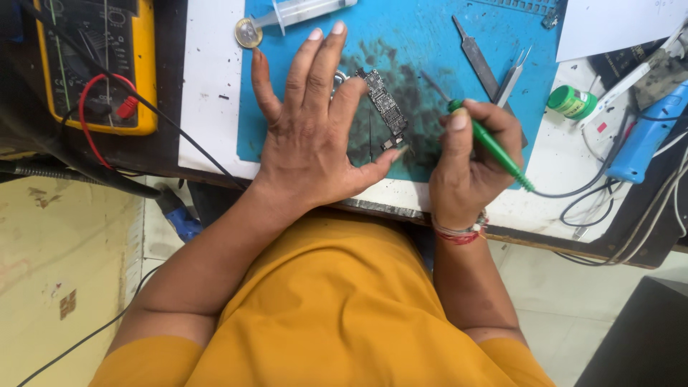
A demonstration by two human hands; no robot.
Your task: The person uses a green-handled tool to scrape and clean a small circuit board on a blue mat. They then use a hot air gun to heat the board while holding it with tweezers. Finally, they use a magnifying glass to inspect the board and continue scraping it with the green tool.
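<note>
— From the head camera: where's the circuit board [381,107]?

— On the blue mat [423,43], long axis running away from the person and slightly tilted. The left hand [315,136] lies flat and spread, its thumb and fingers touching the board's left edge.

— And the right hand [469,161]?

— Just right of the board, curled around a green probe [487,142], whose tip slants toward it.

Room around the board [383,107]

The left hand [312,136] is lying flat just left of the board, blocking that side; the right hand [469,161] is holding a green probe [491,143] to its right. Beyond the board, bare blue mat [401,36] is lying open between the syringe [304,11] and the tweezers [494,68].
</note>
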